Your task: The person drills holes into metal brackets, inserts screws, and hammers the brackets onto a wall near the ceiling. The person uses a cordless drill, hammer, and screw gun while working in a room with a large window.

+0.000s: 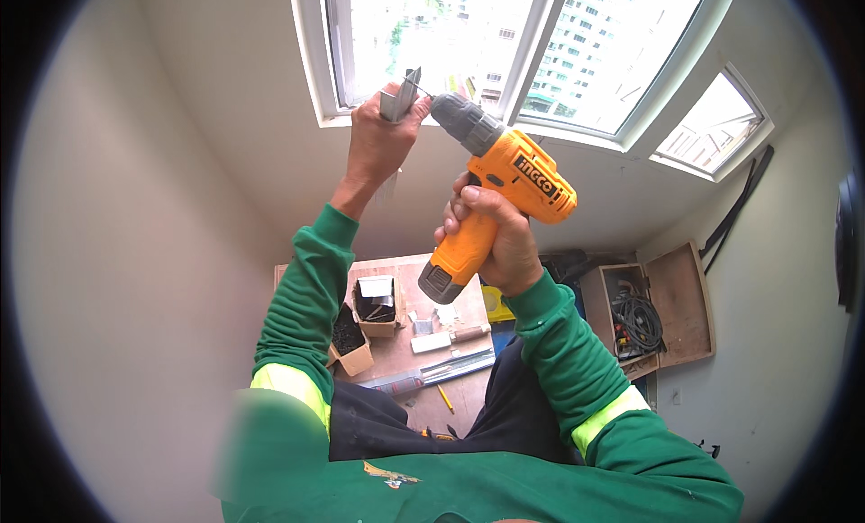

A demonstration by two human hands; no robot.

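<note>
My right hand [496, 226] is wrapped round the handle of an orange and grey cordless drill [509, 176], raised in front of the window. The drill's chuck points up and left, and a thin bit reaches from it to a short grey metal channel piece [402, 96]. That piece is gripped in my left hand [383, 140], its end standing up past the fingers. Bit and metal appear to meet, but whether the tip has gone in cannot be made out. Both green sleeves come up from below.
Below is a wooden board [396, 271] with small open cardboard boxes [378, 325], a white-ended tool [450, 338], a long tube [387, 382] and a yellow pencil [446, 399]. To the right, an open wooden box [631, 325] holds coiled cable [640, 320]. Ahead is the window frame [527, 50].
</note>
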